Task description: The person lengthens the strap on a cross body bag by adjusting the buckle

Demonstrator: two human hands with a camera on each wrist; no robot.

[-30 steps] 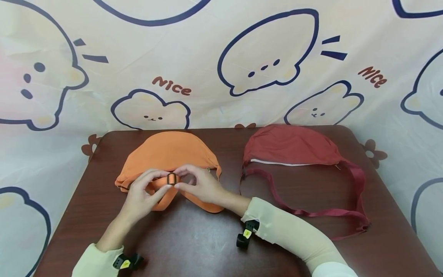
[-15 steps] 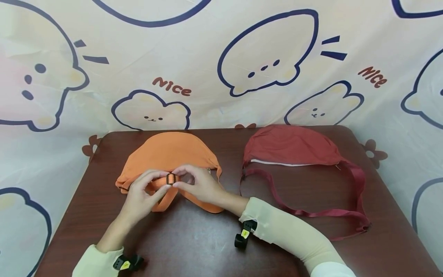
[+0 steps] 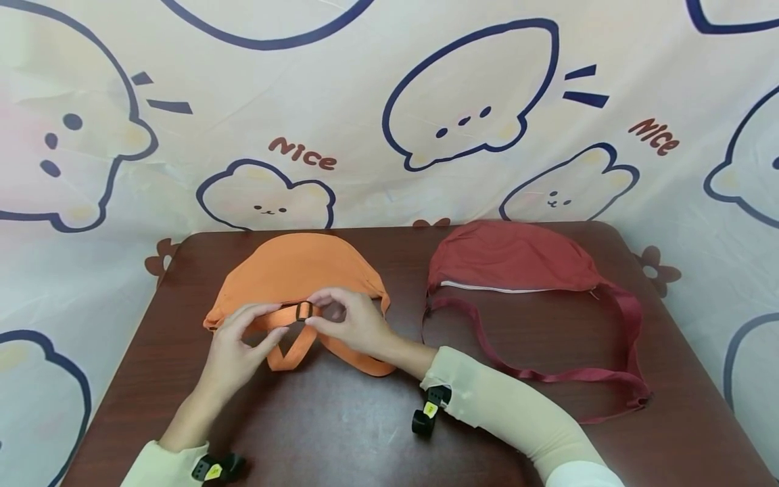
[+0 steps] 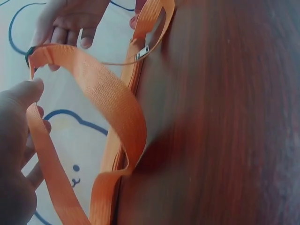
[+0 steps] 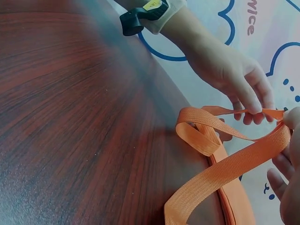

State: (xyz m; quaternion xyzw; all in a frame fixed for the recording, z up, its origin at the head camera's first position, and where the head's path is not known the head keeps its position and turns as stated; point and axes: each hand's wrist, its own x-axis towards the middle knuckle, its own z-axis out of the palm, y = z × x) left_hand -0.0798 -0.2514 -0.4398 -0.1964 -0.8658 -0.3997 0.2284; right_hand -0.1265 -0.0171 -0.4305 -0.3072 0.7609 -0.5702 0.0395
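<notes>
"Where does the orange bag (image 3: 298, 267) lie?"

"On the table (image 3: 341, 433), left of the red bag (image 3: 514, 257), its strap (image 4: 101, 89) lifted at the front."

"Gripped how?"

"The left hand (image 3: 237, 341) pinches the strap; the right hand (image 3: 358, 328) pinches it right by the buckle (image 3: 303, 311)."

"How will it handle?"

"Light and soft, I'd guess (only the buckle looks stiff), so take the strap by its edges, close to the buckle."

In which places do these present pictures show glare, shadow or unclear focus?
Head view: pale glare on the table, between the forearms; left wrist view: a dark, soft-edged shadow beside the orange strap, table grain somewhat blurred, left hand dim; right wrist view: a hazy bluish band across the table.
</notes>
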